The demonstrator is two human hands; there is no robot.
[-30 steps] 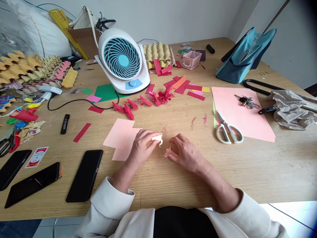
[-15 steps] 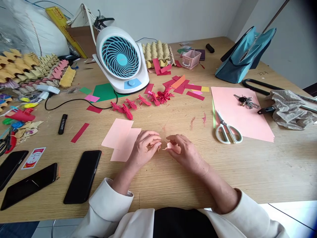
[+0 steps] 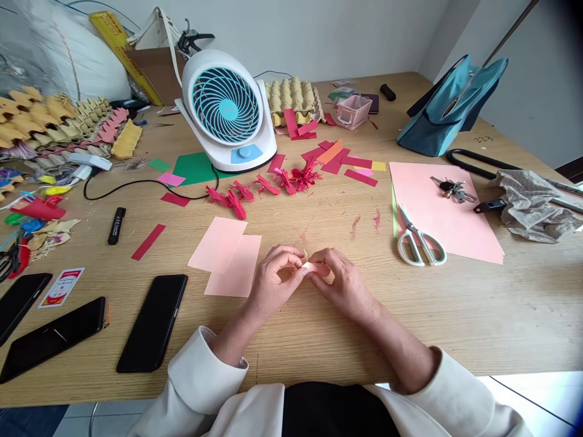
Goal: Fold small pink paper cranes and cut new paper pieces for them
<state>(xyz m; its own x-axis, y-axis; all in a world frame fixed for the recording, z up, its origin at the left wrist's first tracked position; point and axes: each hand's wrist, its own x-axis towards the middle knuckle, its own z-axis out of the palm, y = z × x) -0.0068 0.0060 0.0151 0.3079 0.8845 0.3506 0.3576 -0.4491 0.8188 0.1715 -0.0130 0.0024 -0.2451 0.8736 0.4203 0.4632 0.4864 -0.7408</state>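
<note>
A small piece of pale pink paper [image 3: 320, 269] is pinched in my right hand [image 3: 346, 284], its edge curling between thumb and fingers. My left hand [image 3: 279, 276] is closed with its thumb and fingertips touching the same paper at its left end; a thin strip pokes up above them. Two pale pink paper sheets [image 3: 217, 243] lie overlapping just left of my left hand. Farther back, several crimson twisted paper pieces [image 3: 237, 205] form a row in front of the white fan.
A white fan [image 3: 225, 112] stands at the back. White-handled scissors [image 3: 421, 243] rest at the edge of large pink sheets [image 3: 464, 224] on the right, with keys on top. Phones [image 3: 152, 325], a black marker [image 3: 116, 226] and egg trays [image 3: 50, 124] are on the left.
My left hand has moved right to meet my right hand, and the fingertips now come together at the small pink paper. Earlier there was a gap between the hands.
</note>
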